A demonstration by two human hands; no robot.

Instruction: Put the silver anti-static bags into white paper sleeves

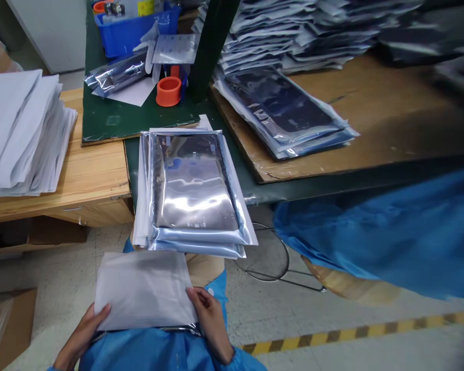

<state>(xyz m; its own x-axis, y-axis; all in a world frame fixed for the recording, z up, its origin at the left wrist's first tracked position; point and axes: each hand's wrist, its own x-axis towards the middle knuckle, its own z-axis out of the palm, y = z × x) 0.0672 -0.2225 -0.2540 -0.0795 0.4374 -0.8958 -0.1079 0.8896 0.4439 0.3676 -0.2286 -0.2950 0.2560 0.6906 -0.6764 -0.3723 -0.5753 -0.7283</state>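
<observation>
White translucent pouch (142, 291) at lap | left hand (83, 335), right hand (211, 319): fingers (195, 296) grasping its side edges | silver bag (178, 328) beneath, mostly hidden | stacked foil bags (193, 190) overhang worktop (294, 190) edge just ahead

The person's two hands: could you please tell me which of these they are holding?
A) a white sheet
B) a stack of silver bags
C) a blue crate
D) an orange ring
A. The left hand and the right hand hold opposite side edges of the white sheet.
</observation>
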